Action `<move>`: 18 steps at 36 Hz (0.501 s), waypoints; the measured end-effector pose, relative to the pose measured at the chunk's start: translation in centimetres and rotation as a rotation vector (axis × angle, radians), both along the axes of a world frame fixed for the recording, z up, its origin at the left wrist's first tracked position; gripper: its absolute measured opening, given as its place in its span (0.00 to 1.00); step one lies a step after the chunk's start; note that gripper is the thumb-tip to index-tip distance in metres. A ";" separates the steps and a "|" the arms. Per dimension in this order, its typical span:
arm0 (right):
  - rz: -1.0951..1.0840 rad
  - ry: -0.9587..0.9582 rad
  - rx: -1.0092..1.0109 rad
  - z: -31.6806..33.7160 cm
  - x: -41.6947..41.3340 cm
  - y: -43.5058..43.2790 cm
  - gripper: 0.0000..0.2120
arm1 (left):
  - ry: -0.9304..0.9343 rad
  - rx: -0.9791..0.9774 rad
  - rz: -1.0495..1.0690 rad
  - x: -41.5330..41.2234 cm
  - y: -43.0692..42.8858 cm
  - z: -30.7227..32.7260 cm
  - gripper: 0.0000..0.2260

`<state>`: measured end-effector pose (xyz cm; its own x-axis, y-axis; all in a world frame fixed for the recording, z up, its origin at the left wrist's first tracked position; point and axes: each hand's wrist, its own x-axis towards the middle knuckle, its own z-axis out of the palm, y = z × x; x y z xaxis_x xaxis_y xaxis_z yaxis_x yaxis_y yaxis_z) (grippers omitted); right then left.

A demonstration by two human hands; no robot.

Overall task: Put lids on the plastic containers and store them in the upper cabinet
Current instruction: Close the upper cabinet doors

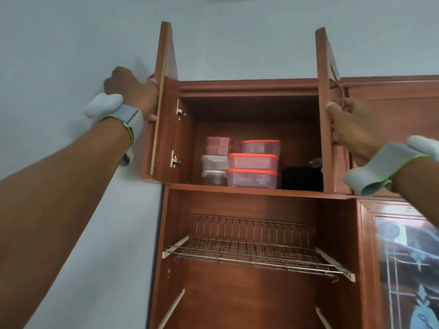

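Observation:
The upper cabinet (249, 188) stands open with both doors swung out. Inside, on its shelf, sit several lidded plastic containers: three wide ones with red lids (253, 162) stacked at the middle, two small red-lidded ones (218, 146) on top of two clear grey-lidded ones (214, 170) to their left. My left hand (133, 91) grips the edge of the left door (164, 98). My right hand (351, 125) holds the edge of the right door (323, 110). Both wrists wear pale bands.
A black object (301, 179) sits at the right of the shelf. Below is an open compartment with a wire dish rack (256, 250). A glass-fronted door (406, 264) is at the lower right. The pale blue wall lies to the left.

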<state>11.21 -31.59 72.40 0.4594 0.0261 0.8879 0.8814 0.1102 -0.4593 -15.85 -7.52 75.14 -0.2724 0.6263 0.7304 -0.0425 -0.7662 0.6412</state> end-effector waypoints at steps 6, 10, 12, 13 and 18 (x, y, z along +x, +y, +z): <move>0.006 0.031 0.003 -0.1 0.3 2.7 0.20 | 0.100 -0.010 -0.061 -0.2 0.0 0.7 0.24; -0.003 0.029 0.012 -0.2 -0.2 2.9 0.14 | 0.142 -0.015 -0.116 -0.1 -1.0 1.0 0.18; 0.000 0.040 0.013 -0.3 -0.3 2.5 0.15 | 0.108 -0.026 -0.156 -0.1 -0.7 0.9 0.13; 0.010 0.036 0.008 -0.3 -0.3 2.2 0.15 | 0.094 -0.042 -0.189 -0.2 -0.5 0.9 0.09; 0.138 0.082 -0.060 -0.2 -0.5 1.5 0.10 | 0.024 -0.104 -0.477 -0.1 0.2 -0.1 0.04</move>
<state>10.75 -30.10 72.23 0.5189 0.1455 0.8424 0.8190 0.1979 -0.5386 -15.91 -7.33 75.08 0.0789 0.7472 0.6600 -0.3570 -0.5969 0.7185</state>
